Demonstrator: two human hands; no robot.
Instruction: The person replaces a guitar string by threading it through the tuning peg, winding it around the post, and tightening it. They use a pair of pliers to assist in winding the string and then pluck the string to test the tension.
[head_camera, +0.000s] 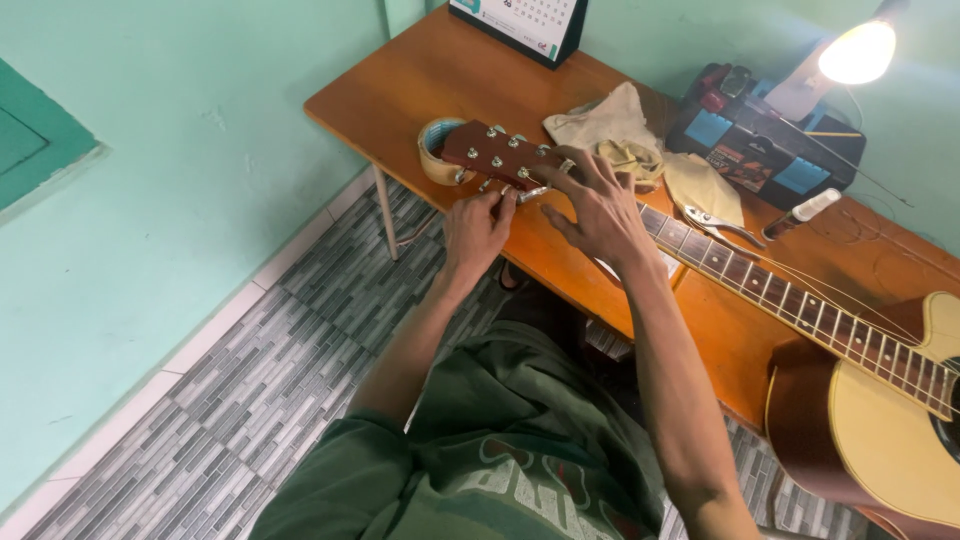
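The left hand (478, 225) pinches a tuning peg (527, 193) on the guitar headstock (495, 153). The right hand (600, 208), fingers spread, rests on the headstock's end by the neck.

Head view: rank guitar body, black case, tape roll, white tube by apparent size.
1. guitar body, though nearest the camera and cut off by the frame
2. black case
3. tape roll
4. white tube, close to the tape roll

An orange wooden table (420, 80) carries a guitar (880, 400), cloth (620, 135), pliers (725, 228), perhaps a tape roll (432, 150).
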